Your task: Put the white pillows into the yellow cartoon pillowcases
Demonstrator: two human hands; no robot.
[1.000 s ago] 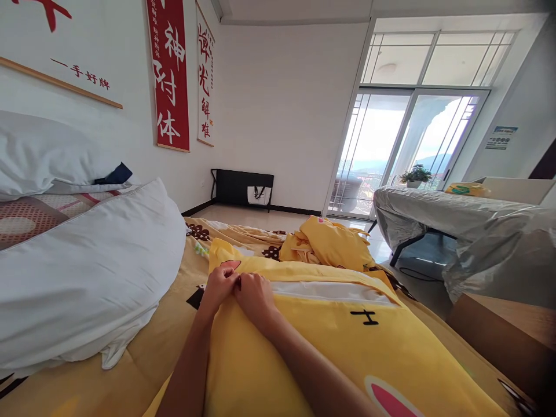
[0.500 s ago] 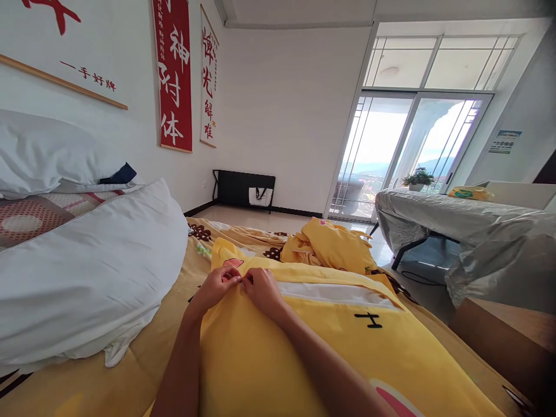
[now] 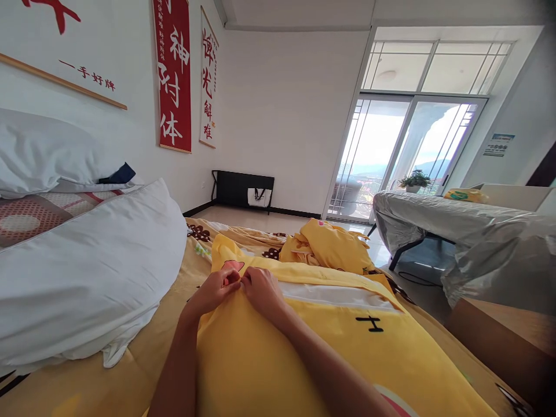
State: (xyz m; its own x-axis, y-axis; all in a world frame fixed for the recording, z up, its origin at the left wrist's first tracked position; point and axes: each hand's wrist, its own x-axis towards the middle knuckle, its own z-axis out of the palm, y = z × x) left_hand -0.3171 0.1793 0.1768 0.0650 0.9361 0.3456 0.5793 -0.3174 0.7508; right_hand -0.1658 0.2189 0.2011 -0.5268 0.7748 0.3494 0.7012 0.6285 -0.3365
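A yellow pillowcase point(image 3: 339, 347) with a white pillow point(image 3: 334, 293) inside lies in front of me on the bed. White shows through a long gap in the case's far edge, to the right of my hands. My left hand point(image 3: 219, 289) pinches the edge of the case near its far left corner, by a pink patch. Right beside it, my right hand point(image 3: 262, 289) grips the same edge with fingers curled. The fingertips of both hands nearly touch; whatever fastening lies between them is too small to make out.
White bedding point(image 3: 95, 272) is heaped on the left. Crumpled yellow cloth point(image 3: 334, 246) lies beyond the pillow on the patterned bedspread point(image 3: 143, 376). To the right stand a plastic-covered table point(image 3: 452, 211) and a cardboard box point(image 3: 499, 330). A black folded table point(image 3: 234, 188) leans by the back wall.
Both hands stay at the same spot on the pillowcase edge, with only slight finger movement. The view has shifted a little.
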